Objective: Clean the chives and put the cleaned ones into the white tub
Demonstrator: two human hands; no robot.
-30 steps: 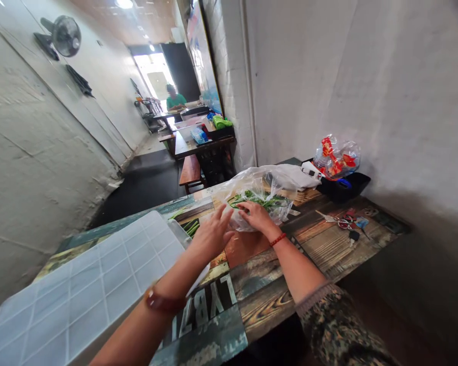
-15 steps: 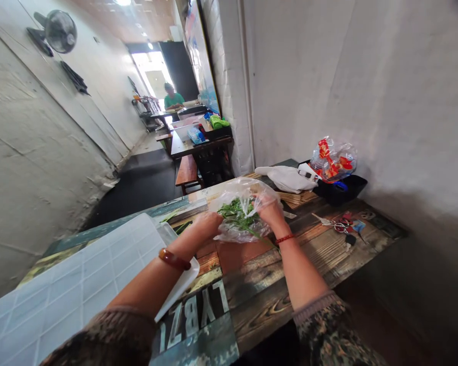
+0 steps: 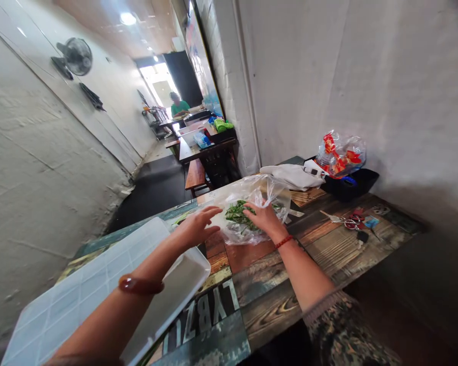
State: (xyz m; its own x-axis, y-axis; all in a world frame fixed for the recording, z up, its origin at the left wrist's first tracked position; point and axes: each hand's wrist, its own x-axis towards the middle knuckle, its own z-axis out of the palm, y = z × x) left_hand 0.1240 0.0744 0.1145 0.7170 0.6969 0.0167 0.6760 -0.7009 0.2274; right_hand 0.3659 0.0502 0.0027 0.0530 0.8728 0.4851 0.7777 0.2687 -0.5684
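A clear plastic bag (image 3: pixel 239 238) lies on the table, its mouth open and its film crumpled. Leafy green vegetables (image 3: pixel 237 213) show inside it. My right hand (image 3: pixel 265 218) is at the bag's mouth over the greens, thumb and a finger apart; film bunches against the other fingers, partly hiding them. My left hand (image 3: pixel 198 226) hovers left of the bag, fingers spread, with nothing in it. Below my left hand is a white plastic container (image 3: pixel 187 272), with a translucent gridded lid or tray (image 3: pixel 110 269) beside it.
A white cloth cap (image 3: pixel 292 176) rests behind the bag. Farther right are a black bin-like container (image 3: pixel 353 189), a clear bag with red print (image 3: pixel 339 152) and keys (image 3: pixel 354 219). The wood-patterned table (image 3: pixel 275 300) ends at right. A person (image 3: pixel 180 107) sits far back.
My left hand has drawn back left from the greens and opened. My right hand has lowered slightly at the bag's mouth. The view has shifted a little.
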